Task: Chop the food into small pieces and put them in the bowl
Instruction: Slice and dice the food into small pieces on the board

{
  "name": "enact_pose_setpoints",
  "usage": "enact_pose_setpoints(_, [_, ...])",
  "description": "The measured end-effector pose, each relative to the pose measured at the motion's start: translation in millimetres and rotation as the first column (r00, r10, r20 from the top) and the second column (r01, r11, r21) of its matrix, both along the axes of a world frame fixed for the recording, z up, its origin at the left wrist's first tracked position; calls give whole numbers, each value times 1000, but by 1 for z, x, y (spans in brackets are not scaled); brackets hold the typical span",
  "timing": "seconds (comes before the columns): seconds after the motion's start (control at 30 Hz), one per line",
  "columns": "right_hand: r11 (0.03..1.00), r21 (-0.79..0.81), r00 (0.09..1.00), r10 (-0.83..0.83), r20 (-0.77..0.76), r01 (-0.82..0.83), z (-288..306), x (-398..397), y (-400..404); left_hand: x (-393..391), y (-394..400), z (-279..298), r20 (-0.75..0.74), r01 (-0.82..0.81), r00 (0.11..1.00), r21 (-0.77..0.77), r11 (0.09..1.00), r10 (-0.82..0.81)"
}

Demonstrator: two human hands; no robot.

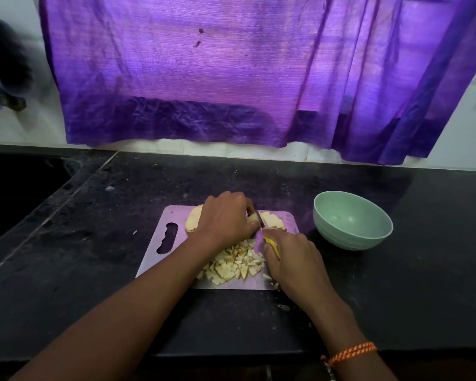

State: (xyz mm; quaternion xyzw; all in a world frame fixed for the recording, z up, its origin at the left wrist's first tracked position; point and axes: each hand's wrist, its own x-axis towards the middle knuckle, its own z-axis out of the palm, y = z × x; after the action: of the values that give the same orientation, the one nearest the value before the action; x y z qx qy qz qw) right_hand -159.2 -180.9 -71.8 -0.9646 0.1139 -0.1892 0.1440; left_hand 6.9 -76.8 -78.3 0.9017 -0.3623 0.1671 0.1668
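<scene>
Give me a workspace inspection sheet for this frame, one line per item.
Surface: dark stone counter, dusty, with crumbs.
Job's things: cutting board holds uncut food, sliced food and a chopped pile; green bowl empty, right of the board.
Clutter: a few pieces off the board's near edge.
Grips: left hand presses the food; right hand holds the yellow-handled knife.
Cables: nothing seen.
Surroundings: purple curtain behind; sink at left.
</scene>
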Motion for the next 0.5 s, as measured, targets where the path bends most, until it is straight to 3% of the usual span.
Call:
enact_pose_setpoints(0.37, [999,30,999,-25,-33,26,-10,-38,1,1,-2,-3,5,-32,999,-29,999,32])
enact_pose_setpoints(0.5, [999,39,999,-4,32,2,-17,-42,-3,1,-2,-3,8,-23,1000,-30,999,24])
